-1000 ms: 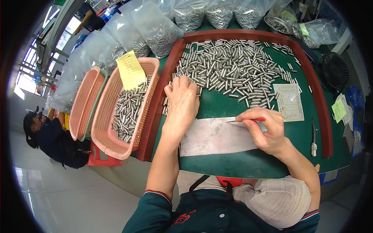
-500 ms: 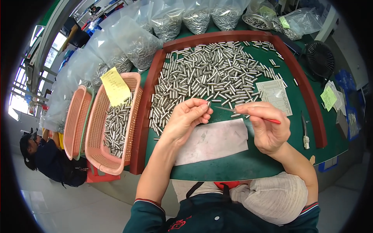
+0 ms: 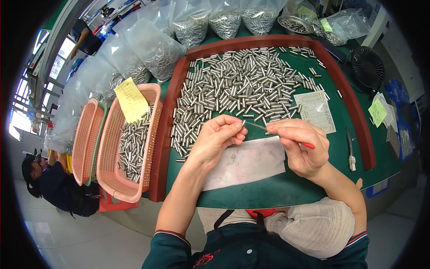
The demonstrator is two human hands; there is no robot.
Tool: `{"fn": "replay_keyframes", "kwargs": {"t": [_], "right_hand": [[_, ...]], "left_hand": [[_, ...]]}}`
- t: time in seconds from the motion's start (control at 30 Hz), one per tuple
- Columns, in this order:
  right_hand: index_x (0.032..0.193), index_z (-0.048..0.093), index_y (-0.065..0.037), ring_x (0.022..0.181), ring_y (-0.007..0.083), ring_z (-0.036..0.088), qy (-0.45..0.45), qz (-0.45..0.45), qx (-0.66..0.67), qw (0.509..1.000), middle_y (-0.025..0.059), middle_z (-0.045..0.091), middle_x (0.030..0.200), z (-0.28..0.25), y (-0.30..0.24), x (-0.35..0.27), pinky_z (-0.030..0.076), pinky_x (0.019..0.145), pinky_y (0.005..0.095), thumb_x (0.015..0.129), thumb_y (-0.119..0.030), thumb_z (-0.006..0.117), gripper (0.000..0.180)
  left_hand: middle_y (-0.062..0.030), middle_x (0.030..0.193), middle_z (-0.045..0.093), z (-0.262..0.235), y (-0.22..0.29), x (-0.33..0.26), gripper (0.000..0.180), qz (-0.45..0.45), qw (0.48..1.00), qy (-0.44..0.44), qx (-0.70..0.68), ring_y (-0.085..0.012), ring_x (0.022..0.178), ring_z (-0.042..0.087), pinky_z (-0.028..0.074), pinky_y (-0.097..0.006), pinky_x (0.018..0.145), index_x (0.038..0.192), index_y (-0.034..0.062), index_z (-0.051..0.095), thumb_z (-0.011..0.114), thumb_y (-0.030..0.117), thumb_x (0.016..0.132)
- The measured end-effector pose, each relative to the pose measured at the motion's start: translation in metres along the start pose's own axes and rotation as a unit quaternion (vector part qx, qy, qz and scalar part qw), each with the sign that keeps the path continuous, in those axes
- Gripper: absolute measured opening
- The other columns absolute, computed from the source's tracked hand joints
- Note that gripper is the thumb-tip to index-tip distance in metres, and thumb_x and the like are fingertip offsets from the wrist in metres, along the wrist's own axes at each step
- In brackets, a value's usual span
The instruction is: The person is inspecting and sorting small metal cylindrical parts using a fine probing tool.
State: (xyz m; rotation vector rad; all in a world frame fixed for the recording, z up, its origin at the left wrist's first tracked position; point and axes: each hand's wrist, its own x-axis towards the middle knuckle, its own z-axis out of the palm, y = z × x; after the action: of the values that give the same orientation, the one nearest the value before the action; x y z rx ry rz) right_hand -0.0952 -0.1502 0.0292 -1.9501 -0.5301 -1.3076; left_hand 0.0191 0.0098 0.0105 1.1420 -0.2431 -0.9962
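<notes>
Between the thumb and fingertips of my left hand (image 3: 220, 136) is a small metal tube (image 3: 243, 123), mostly covered by the fingers. My right hand (image 3: 305, 145) pinches a slim tool with a grey metal shaft (image 3: 256, 126) and a red handle (image 3: 307, 145); its exact kind is unclear. The shaft's tip meets the end of the tube, and I cannot tell whether it is inside. Both hands are above a pale cloth (image 3: 246, 163) on the green tabletop (image 3: 268, 193). Beyond them spreads a large heap of loose metal tubes (image 3: 237, 85).
A dark red wooden frame (image 3: 168, 121) borders the heap. To the left, a pink basket (image 3: 104, 172) holds more tubes and a yellow note (image 3: 132, 99). Filled plastic bags (image 3: 192, 22) line the back. At right are a printed sheet (image 3: 315, 112), a pointed tool (image 3: 350, 150) and a black fan (image 3: 367, 66).
My right hand has shifted slightly left, bringing the red-handled tool closer to the tube. My left hand holds nearly the same place and grip.
</notes>
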Motion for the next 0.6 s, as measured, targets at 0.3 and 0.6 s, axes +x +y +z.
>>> {"fn": "replay_keyframes", "kwargs": {"t": [0.3, 0.6], "right_hand": [[0.079, 0.056, 0.000, 0.062, 0.0241, 0.062, -0.060, -0.023, -0.017, 0.998, 0.0102, 0.060, 0.070, 0.002, -0.002, 0.004, 0.051, 0.052, 0.0281, 0.065, -0.003, 0.069, 0.020], [0.087, 0.051, -0.001, 0.065, 0.0243, 0.064, -0.107, -0.057, -0.056, 0.991, 0.0137, 0.063, 0.075, -0.008, -0.011, 0.006, 0.052, 0.053, 0.0288, 0.076, -0.018, 0.066, 0.025]], "left_hand": [[-0.0098, 0.075, 0.063, 0.003, -0.005, 0.001, 0.009, 0.070, 0.997, 0.000, 0.041, -0.0095, 0.061, 0.057, 0.049, -0.021, 0.059, 0.086, -0.0007, 0.056, 0.061, 0.005, 0.080], [-0.0079, 0.074, 0.062, 0.012, -0.006, 0.000, 0.007, 0.117, 0.985, 0.061, 0.113, -0.0091, 0.061, 0.057, 0.048, -0.020, 0.058, 0.084, -0.0014, 0.058, 0.060, 0.005, 0.080]]}}
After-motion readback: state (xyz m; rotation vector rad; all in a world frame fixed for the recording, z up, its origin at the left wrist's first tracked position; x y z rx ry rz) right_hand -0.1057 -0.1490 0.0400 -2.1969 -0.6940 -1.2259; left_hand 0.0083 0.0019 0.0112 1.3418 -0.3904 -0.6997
